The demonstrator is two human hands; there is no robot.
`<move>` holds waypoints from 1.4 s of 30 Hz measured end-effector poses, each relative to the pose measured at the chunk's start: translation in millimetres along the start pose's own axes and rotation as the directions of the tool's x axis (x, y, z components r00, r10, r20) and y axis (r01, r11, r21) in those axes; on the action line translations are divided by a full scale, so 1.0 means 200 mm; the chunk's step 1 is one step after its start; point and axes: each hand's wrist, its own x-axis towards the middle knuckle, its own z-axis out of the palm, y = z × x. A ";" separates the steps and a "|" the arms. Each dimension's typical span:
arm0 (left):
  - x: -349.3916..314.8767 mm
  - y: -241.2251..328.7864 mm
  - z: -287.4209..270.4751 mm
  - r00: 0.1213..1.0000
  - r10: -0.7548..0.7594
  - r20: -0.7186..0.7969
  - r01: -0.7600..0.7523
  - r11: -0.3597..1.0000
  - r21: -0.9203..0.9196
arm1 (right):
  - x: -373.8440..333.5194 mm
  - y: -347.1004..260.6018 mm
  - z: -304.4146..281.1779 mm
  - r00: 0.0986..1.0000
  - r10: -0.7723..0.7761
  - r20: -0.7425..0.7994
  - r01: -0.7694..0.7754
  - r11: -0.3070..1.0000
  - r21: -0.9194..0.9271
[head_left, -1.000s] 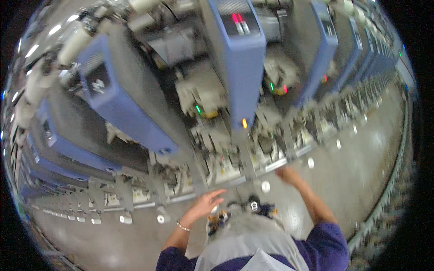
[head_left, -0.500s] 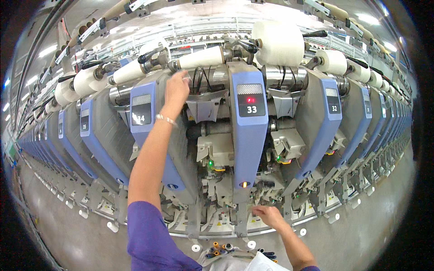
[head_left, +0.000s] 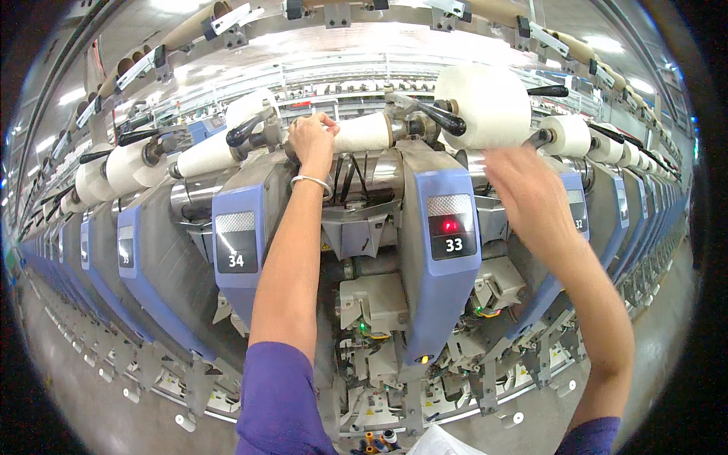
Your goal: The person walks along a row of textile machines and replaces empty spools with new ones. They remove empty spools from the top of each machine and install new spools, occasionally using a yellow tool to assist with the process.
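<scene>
My left hand (head_left: pixel 311 140) is raised to the top of a blue and grey winding machine, its fingers curled over the left end of a thin white yarn cone (head_left: pixel 365 132) lying sideways in its holder. A thin bangle sits on that wrist. My right hand (head_left: pixel 523 189) is blurred in motion, fingers apart and holding nothing. It is in front of the blue panel with a red display (head_left: pixel 450 227), just below a large white yarn package (head_left: pixel 485 105) with a black lever (head_left: pixel 440 117) beside it.
A long row of identical blue winding units (head_left: pixel 144 258) with white yarn packages (head_left: pixel 205 152) runs off to both sides. Green and yellow lamps glow low on the unit ahead (head_left: pixel 364 327). Grey floor (head_left: pixel 91 402) lies below; several small bobbins (head_left: pixel 379 438) sit at the bottom edge.
My left hand has moved right along the top, from the neighbouring unit onto the thin cone. My right hand has risen from low on the machine up to the display panel.
</scene>
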 end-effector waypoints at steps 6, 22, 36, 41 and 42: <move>-0.01 0.10 0.03 0.997 0.072 -0.007 -0.067 0.958 0.278 | 0.48 0.09 0.48 0.984 0.169 0.061 -0.159 0.978 -0.137; -0.66 0.05 -0.57 0.916 0.055 0.398 0.239 0.722 -0.650 | 0.55 0.25 0.64 0.957 0.266 0.117 -0.249 0.958 -0.145; -0.12 0.01 -0.01 0.962 0.185 -0.202 -0.176 0.982 0.061 | 0.45 0.19 0.62 0.985 0.172 -0.008 -0.171 0.975 -0.142; -0.02 -0.01 0.10 0.986 0.097 -0.134 -0.092 0.995 0.038 | 0.45 0.19 0.62 0.972 0.225 0.072 -0.207 0.959 -0.193; 0.01 0.00 0.11 0.989 0.072 -0.126 -0.065 0.996 0.060 | 0.46 0.19 0.62 0.975 0.213 0.071 -0.195 0.961 -0.196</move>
